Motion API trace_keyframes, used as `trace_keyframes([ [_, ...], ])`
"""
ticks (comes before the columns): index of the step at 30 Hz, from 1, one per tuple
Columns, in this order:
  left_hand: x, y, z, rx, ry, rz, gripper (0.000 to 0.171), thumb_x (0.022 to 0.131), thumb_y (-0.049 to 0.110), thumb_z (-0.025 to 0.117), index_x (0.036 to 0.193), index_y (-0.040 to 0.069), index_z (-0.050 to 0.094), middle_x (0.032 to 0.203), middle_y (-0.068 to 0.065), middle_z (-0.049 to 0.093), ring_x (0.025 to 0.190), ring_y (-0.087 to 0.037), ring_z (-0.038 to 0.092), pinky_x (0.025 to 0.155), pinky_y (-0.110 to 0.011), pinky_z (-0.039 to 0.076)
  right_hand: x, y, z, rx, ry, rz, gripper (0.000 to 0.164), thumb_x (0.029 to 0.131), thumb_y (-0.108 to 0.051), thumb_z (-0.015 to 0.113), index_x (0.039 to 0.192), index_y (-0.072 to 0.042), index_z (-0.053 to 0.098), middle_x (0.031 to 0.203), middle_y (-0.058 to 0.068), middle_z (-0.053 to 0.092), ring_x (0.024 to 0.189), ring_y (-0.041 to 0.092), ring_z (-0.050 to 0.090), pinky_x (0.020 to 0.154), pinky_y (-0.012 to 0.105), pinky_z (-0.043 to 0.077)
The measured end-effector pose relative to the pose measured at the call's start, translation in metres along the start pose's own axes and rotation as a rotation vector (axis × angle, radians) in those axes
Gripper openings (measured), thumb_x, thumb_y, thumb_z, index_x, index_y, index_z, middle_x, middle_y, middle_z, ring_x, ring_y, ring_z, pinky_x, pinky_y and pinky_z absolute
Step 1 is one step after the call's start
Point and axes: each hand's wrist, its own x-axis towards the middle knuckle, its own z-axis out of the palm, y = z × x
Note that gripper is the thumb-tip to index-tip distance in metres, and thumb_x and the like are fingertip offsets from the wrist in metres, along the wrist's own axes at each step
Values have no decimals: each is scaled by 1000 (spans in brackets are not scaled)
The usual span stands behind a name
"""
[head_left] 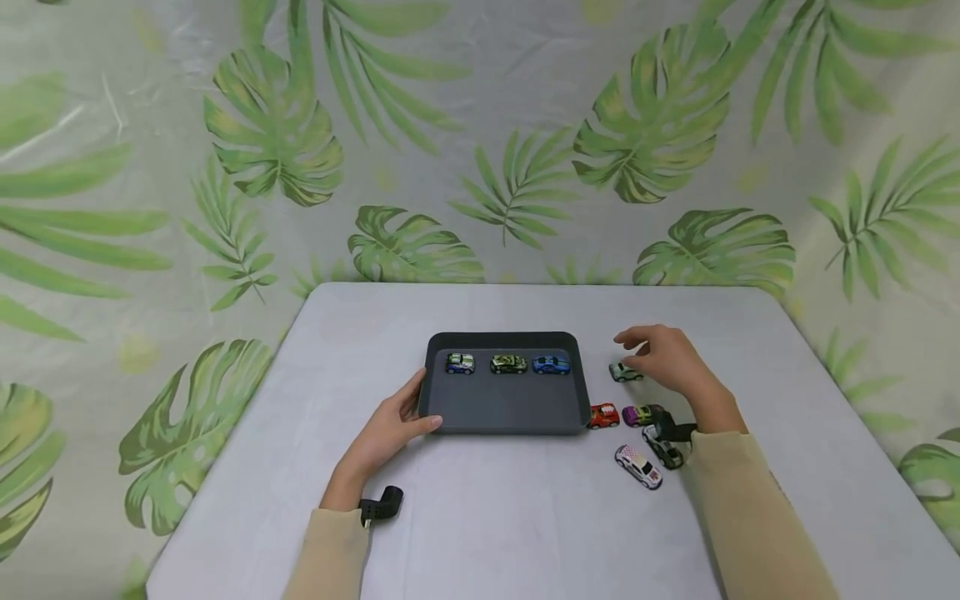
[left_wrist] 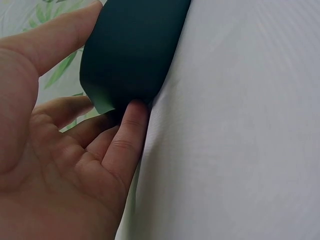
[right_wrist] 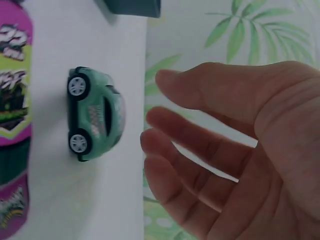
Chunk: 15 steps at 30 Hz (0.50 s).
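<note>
Beige cloth sleeves (head_left: 757, 517) lie nearest my head camera, one at left and one at right. From my end I see the small mint-green toy car (head_left: 621, 372) on the table, right of the dark grey rectangular tray (head_left: 502, 408), just below the right hand (head_left: 667, 358). That hand's thumb and bent fingers are apart, and the right wrist view shows me a gap between them and the car. I see the left hand (head_left: 390, 429) clamped on the tray's near left corner. Inside, along the far side, I count a white, blue and green toy car (head_left: 460, 363), a camouflage-green one (head_left: 508, 364) and a blue one (head_left: 551, 365). Nearer, right of the tray, are a red toy car (head_left: 603, 416) just beside its wall, a purple-and-green one (head_left: 637, 415), a black-and-white one (head_left: 663, 450) and a white patterned one (head_left: 638, 467). White cloth covers the table (head_left: 487, 533); a pale leaf-printed curtain (head_left: 525, 108) hangs at the far side.
</note>
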Motion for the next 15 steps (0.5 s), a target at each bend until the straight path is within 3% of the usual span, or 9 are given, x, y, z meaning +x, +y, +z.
trace_keyframes([
  [10,1,0,0,5,0,4,91,90,27,79,161,32,23,164,6,21,149,-14,25,117,-31,31,6,12,15,-54,-64,105,37,90,-16,75,123,1,70,115,23,68,106,42,61,86,56,52],
  [15,1,0,0,-8,-1,4,92,90,24,79,162,29,22,165,3,20,149,-16,23,118,-34,30,8,9,16,-71,-81,123,38,88,-18,77,120,1,72,111,22,69,84,28,66,75,48,55],
])
